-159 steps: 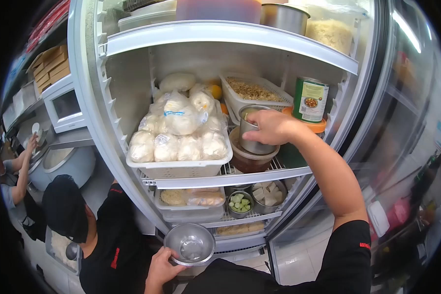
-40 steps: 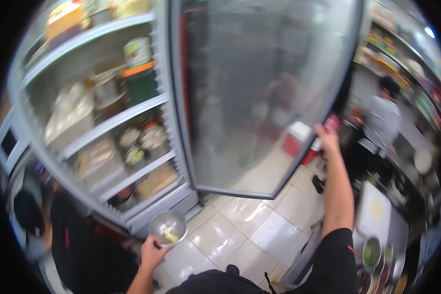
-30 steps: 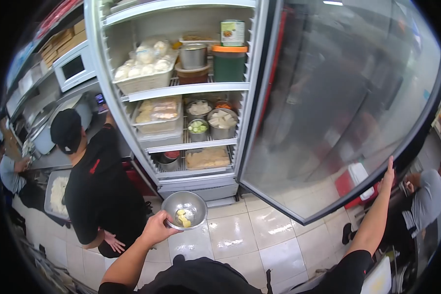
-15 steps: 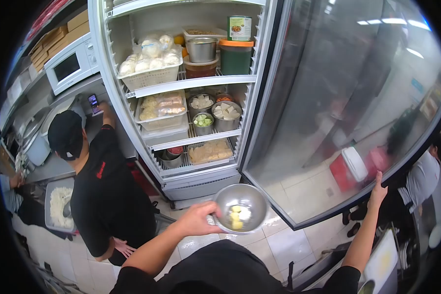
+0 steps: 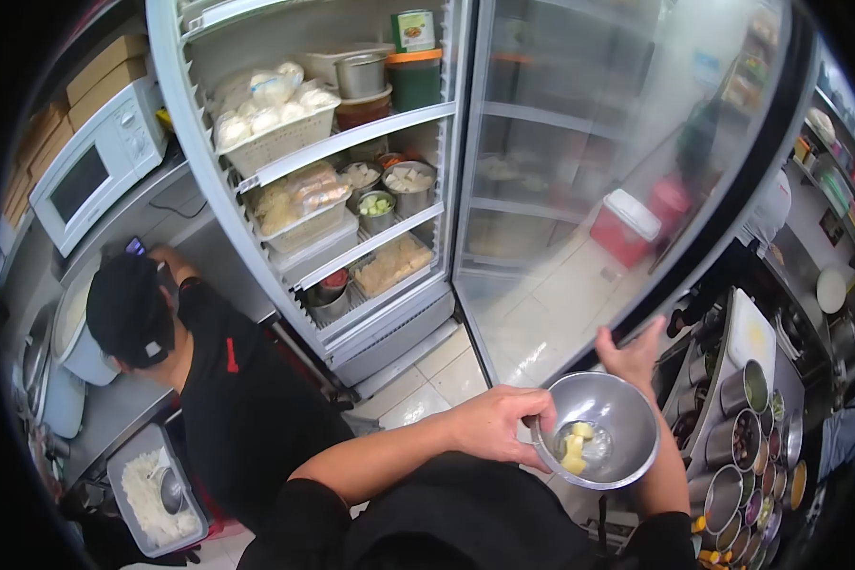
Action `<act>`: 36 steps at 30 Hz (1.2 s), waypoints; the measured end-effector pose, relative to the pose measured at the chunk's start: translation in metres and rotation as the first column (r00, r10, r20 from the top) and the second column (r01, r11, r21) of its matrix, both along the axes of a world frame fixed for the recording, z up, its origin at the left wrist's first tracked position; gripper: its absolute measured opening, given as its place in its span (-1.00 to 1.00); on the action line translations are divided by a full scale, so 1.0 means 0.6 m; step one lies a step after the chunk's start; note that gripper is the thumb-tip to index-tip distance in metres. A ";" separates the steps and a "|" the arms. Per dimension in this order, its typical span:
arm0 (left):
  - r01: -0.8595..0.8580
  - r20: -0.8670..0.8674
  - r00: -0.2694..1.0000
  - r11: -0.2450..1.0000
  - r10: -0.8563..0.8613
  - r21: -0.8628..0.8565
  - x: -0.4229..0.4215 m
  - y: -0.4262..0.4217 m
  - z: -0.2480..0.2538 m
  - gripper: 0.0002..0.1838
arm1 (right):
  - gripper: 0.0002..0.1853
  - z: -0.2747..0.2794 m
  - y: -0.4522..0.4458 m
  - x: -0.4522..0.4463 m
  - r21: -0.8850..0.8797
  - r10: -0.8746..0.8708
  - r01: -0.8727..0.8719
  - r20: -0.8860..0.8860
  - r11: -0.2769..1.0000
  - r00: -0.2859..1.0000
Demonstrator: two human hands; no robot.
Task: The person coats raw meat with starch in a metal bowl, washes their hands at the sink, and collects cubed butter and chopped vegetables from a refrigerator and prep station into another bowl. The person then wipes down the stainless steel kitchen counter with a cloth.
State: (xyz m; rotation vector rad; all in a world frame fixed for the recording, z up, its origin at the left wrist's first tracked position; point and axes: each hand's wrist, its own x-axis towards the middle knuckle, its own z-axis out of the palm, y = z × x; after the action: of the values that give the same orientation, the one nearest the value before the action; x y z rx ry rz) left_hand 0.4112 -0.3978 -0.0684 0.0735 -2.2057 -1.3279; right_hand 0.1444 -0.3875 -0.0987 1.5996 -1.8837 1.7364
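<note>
My left hand [image 5: 503, 425] grips the rim of a round metal bowl [image 5: 636, 427], thumb over the edge. A few pale yellow chunks [image 5: 575, 446] lie in the bottom of the bowl. Just beyond the bowl is my right hand [image 5: 634, 356], its thumb and fingers spread and nothing in them. It is by the lower edge of the glass fridge door [image 5: 560, 237]; whether it touches the door I cannot tell. The door stands open beside the fridge [image 5: 394, 344], whose shelves hold a basket of white wrapped bundles [image 5: 280, 142], metal pots of cut food [image 5: 410, 201] and trays.
A co-worker in black [image 5: 256, 408] bends over the counter at left, near a microwave [image 5: 100, 161]. A tub of white shredded food [image 5: 152, 513] is below. On the right are several metal containers [image 5: 746, 388] and a white board [image 5: 752, 328]. A red box [image 5: 620, 237] shows through the door.
My view has turned right. The bowl has moved right with my left hand. My right hand has come in from the door's outer edge, close to the bowl. The co-worker bends lower.
</note>
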 end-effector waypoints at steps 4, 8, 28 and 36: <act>0.010 -0.018 1.000 0.999 -0.010 -0.032 0.035 0.041 0.018 -0.49 | -0.35 -0.005 0.023 0.141 0.087 0.229 -0.220 -0.111 0.972 0.967; -0.014 0.005 1.000 0.997 0.015 -0.071 0.057 0.058 0.023 -0.50 | -0.69 0.018 0.072 0.149 0.343 0.524 -0.421 -0.314 0.840 0.792; 0.317 0.235 0.934 0.929 -0.271 -0.189 -0.458 0.098 -0.055 -0.64 | -0.69 0.195 0.791 -0.237 0.570 -0.859 0.772 -0.209 0.281 0.467; 0.324 0.260 0.914 0.946 -0.313 0.000 -0.657 0.072 -0.130 -0.67 | -0.72 0.027 0.851 -0.378 0.822 -0.929 0.569 -0.203 0.011 0.311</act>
State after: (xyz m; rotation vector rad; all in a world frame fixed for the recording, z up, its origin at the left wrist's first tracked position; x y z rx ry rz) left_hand 0.0168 -0.3547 -0.1463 -0.1462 -2.5484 -1.5140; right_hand -0.0825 0.1230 -0.0828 -0.2313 -3.0782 0.6075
